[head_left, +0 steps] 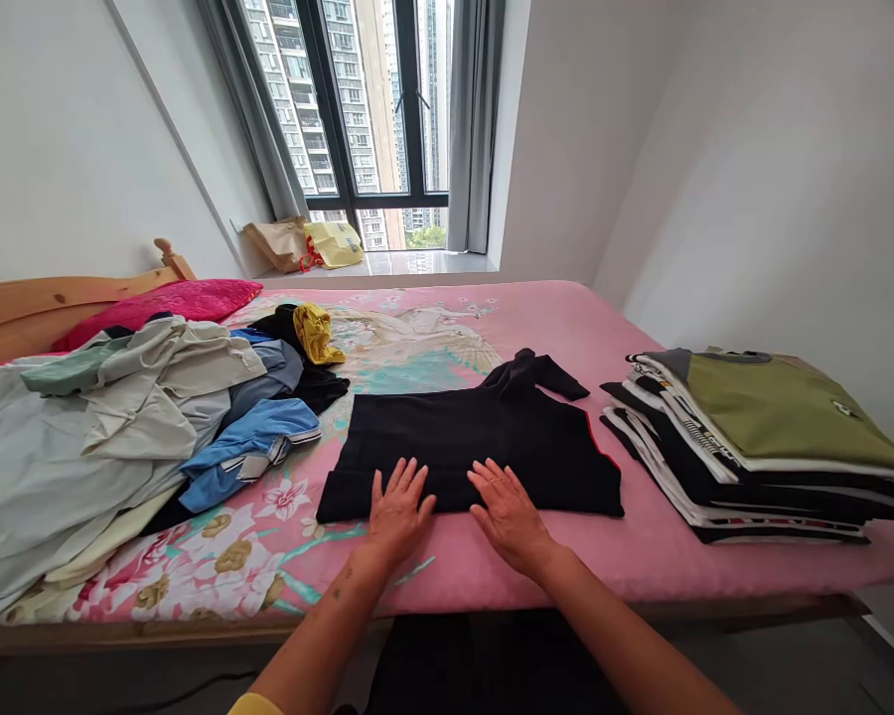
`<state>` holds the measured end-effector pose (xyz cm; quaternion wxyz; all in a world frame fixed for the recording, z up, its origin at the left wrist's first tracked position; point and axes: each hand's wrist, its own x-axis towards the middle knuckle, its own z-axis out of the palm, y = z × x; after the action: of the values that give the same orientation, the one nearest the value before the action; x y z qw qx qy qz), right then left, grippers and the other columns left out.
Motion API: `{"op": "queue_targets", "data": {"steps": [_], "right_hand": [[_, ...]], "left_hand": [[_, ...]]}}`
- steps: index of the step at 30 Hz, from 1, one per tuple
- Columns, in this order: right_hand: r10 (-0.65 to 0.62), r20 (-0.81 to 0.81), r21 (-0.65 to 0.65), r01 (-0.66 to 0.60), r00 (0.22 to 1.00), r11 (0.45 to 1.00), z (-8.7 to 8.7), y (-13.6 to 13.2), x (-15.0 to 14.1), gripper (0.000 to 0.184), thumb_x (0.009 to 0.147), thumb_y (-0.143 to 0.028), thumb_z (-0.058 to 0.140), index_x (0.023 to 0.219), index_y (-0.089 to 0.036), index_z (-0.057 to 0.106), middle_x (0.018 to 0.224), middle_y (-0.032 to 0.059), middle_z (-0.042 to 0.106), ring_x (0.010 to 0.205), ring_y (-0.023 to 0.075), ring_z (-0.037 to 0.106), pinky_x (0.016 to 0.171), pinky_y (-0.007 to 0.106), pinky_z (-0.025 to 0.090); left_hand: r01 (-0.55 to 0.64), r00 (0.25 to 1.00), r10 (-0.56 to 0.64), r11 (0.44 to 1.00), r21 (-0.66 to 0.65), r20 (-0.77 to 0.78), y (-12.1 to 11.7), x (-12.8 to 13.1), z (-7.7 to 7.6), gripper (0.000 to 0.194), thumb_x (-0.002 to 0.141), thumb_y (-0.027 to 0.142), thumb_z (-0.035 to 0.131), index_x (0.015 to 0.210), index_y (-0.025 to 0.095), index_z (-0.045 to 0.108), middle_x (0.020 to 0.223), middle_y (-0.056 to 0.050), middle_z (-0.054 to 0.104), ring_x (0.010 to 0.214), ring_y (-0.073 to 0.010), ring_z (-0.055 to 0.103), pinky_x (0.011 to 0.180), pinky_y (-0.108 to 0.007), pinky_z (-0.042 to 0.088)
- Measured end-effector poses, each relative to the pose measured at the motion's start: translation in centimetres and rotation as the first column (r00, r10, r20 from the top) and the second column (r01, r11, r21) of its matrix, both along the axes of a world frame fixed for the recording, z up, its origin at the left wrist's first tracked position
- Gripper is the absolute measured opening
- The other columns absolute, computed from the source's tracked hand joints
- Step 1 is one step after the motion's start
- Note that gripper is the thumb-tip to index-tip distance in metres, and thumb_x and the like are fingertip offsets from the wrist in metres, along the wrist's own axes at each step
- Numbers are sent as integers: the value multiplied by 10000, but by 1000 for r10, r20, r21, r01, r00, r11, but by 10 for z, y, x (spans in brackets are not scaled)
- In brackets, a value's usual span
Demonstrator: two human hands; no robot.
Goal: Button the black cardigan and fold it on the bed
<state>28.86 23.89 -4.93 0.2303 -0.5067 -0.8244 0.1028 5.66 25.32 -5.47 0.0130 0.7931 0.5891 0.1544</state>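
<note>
A black garment (477, 437) lies spread flat on the pink flowered bedsheet (566, 328), one sleeve bunched at its far right. Both of my hands rest flat on its near edge. My left hand (396, 504) lies open, fingers spread, on the lower middle of the cloth. My right hand (508, 508) lies open beside it, a little to the right, palm down on the same edge. Neither hand grips anything.
A loose heap of unfolded clothes (119, 427) covers the bed's left side, with a yellow item (317, 333) on top behind. A neat stack of folded clothes (760, 447) sits at the right. A pink pillow (171, 298), wooden headboard and window lie beyond.
</note>
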Motion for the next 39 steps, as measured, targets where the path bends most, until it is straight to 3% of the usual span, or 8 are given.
{"op": "queue_targets", "data": {"steps": [5, 14, 19, 22, 25, 28, 33, 39], "right_hand": [[10, 200, -231, 38, 980, 972, -28, 1, -3, 657, 878, -508, 356, 1446, -195, 252, 1514, 54, 168, 1401, 257, 96, 1108, 545, -20], [-182, 241, -152, 222, 953, 963, -26, -8, 39, 652, 894, -518, 300, 1440, -163, 261, 1516, 67, 174, 1401, 234, 76, 1099, 528, -67], [-574, -81, 123, 580, 814, 805, -44, -26, 125, 491, 838, -271, 397, 1301, -120, 462, 1386, 140, 410, 1312, 255, 296, 1088, 461, 205], [-637, -275, 22, 667, 720, 745, -51, -27, 169, 419, 738, -205, 461, 1138, -126, 557, 1115, 136, 580, 1072, 237, 514, 963, 386, 390], [-616, -319, -256, 561, 720, 787, -47, -18, 191, 367, 692, -196, 511, 1053, -176, 574, 801, 22, 605, 775, 169, 582, 758, 297, 471], [-621, -363, -543, 383, 695, 747, -35, -9, 199, 399, 677, -210, 565, 1073, -177, 525, 574, -72, 498, 509, 103, 499, 515, 214, 416], [-693, -413, -795, 137, 590, 591, -25, -7, 217, 482, 693, -219, 553, 1154, -179, 420, 489, -108, 465, 337, 73, 393, 327, 157, 238], [-614, -506, -809, -86, 605, 581, -30, -1, 230, 676, 716, -235, 605, 1327, -214, 316, 571, -84, 546, 387, 74, 505, 332, 135, 315]], "left_hand": [[-59, 991, 35, 980, -191, -127, -7, 9, -19, 634, 829, 541, 417, 1414, 323, 305, 1518, -71, 176, 1399, -329, 99, 1058, -638, 3], [-101, 970, 50, 972, -210, -236, 2, 12, -15, 679, 828, 609, 318, 1432, 307, 248, 1532, -43, 116, 1409, -297, 47, 1060, -630, 18], [-121, 968, 100, 990, -78, -230, 3, 18, -21, 633, 830, 542, 371, 1395, 256, 358, 1508, -74, 218, 1397, -307, 127, 1053, -646, 26], [-22, 983, 26, 999, 27, -183, 4, 39, -15, 546, 867, 449, 354, 1344, 199, 443, 1480, -91, 291, 1386, -276, 191, 1088, -598, 48], [273, 953, -264, 961, 44, -151, 10, 77, -6, 487, 901, 388, 316, 1339, 218, 445, 1479, -50, 299, 1384, -217, 215, 1129, -493, 109], [431, 894, -429, 902, -13, -133, 23, 121, 1, 503, 914, 382, 295, 1390, 232, 360, 1489, -27, 273, 1388, -204, 205, 1128, -492, 137], [385, 911, -399, 914, -126, -107, 45, 164, -5, 571, 894, 469, 334, 1418, 247, 295, 1506, -27, 222, 1394, -244, 179, 1106, -571, 124], [337, 932, -339, 941, -37, -129, 46, 168, -28, 597, 886, 487, 337, 1430, 253, 263, 1510, -26, 212, 1399, -239, 160, 1115, -569, 34]]}}
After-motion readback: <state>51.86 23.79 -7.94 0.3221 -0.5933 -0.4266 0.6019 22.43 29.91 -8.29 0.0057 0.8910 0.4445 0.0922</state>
